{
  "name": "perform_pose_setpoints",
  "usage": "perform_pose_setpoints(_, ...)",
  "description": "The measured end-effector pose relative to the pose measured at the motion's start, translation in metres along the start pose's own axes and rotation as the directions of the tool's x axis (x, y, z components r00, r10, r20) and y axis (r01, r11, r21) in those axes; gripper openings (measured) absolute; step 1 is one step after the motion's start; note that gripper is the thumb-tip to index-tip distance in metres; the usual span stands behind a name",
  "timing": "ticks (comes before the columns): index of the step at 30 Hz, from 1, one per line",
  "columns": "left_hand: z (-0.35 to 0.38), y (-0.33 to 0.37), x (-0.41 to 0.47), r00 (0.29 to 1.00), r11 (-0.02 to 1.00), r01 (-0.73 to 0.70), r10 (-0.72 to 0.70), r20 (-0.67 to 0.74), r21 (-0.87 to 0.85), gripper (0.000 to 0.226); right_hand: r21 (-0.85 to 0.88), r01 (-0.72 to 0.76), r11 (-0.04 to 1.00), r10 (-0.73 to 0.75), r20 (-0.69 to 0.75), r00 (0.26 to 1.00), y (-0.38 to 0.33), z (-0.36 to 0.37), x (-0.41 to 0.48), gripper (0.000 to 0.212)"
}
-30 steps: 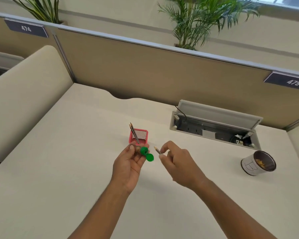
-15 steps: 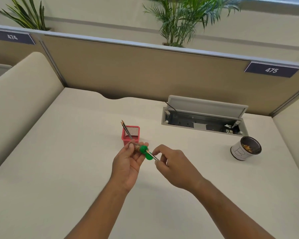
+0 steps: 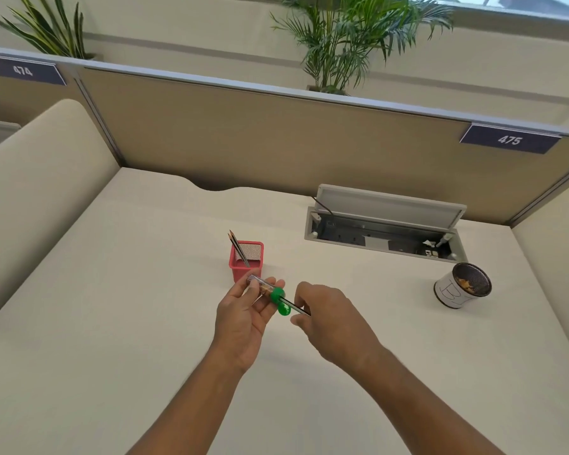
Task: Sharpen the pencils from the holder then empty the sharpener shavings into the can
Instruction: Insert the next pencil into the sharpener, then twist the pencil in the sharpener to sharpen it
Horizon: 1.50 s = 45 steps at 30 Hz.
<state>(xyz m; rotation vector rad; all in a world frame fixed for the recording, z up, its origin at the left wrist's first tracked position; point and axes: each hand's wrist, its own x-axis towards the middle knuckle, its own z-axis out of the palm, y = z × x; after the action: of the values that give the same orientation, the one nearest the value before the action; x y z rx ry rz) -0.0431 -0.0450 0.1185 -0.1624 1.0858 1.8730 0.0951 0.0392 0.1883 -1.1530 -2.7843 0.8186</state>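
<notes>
One sharpener (image 3: 270,291), a clear tube with a green end and a green flap hanging open below it, lies across the fingers of the left hand (image 3: 243,321), which grips it palm up above the table (image 3: 112,307). One dark pencil (image 3: 296,308) sits with its tip in the green end. The right hand (image 3: 332,326) pinches the pencil's other end between thumb and fingertips. The two hands are close together and do not touch.

Just behind the left hand stands one red mesh holder (image 3: 240,272), upright on the table. Two pencils (image 3: 238,249) lean in it against its left rim, points up.

Well apart to the right stands one white can (image 3: 447,292) with a dark mesh inside. It tilts toward the camera and has brownish shavings in it.

Behind it, one cable box (image 3: 385,236) is sunk into the table with its lid raised.

A tan partition (image 3: 276,142) runs along the far edge and carries two number plates, 474 (image 3: 23,71) and 475 (image 3: 509,140). Two leafy plants (image 3: 345,37) rise behind it.
</notes>
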Motion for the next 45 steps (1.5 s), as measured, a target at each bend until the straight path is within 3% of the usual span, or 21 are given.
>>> perform_pose_setpoints(7,-0.004,0.009,0.010,1.000,1.000,-0.015,0.015,-0.019,-0.028,0.033,0.045,-0.071,0.996,0.069,0.054,0.996,0.003,-0.011,0.002,0.040)
perform_pose_setpoints(13,-0.003,0.005,0.012,0.999,0.998,-0.004,0.002,-0.034,-0.063,0.035,0.156,-0.096,0.983,0.093,0.025,0.995,0.002,-0.013,-0.008,0.003)
perform_pose_setpoints(30,-0.003,0.004,0.013,0.998,1.000,0.000,-0.002,-0.060,-0.027,0.035,0.156,-0.061,0.986,0.069,-0.044,0.997,0.001,-0.009,-0.009,0.010)
perform_pose_setpoints(41,-0.002,-0.002,0.011,0.999,1.000,0.020,-0.020,-0.040,-0.009,0.033,0.051,-0.030,0.998,0.031,-0.016,0.999,0.000,-0.008,-0.011,0.019)
perform_pose_setpoints(45,0.001,0.000,0.011,0.999,1.000,0.013,-0.013,-0.031,-0.007,0.031,-0.090,-0.023,0.996,0.015,-0.089,0.996,0.002,-0.005,-0.013,0.014)
